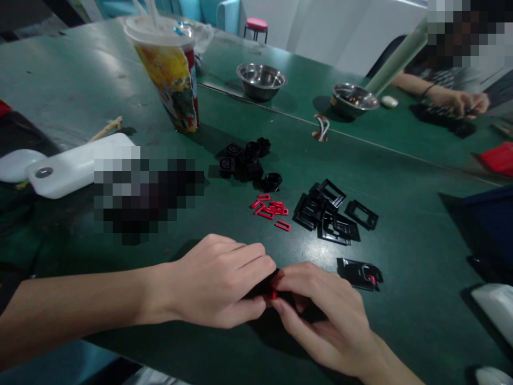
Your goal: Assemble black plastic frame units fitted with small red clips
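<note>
Near the table's front edge, my left hand [218, 280] is closed around a black plastic part [256, 289], mostly hidden by its fingers. Thumb and forefinger of my right hand [326, 315] pinch a small red plastic piece [274, 293] against that part. Just beyond lie several loose red rectangular frames [266, 215]. To their right is a loose pile of flat black rectangular frames [310, 208]. Several black molded blocks [244, 163] are heaped farther back. Beside my right hand rests a black plate with a red insert [359, 274].
A tall paper cup [172, 80] with a lid and straw stands at the back left. Two metal bowls [261, 83] sit farther off. A white device [80, 166] lies left; a dark blue bin [491, 219] is right. Across the table, another person's hands [457, 101] are at work.
</note>
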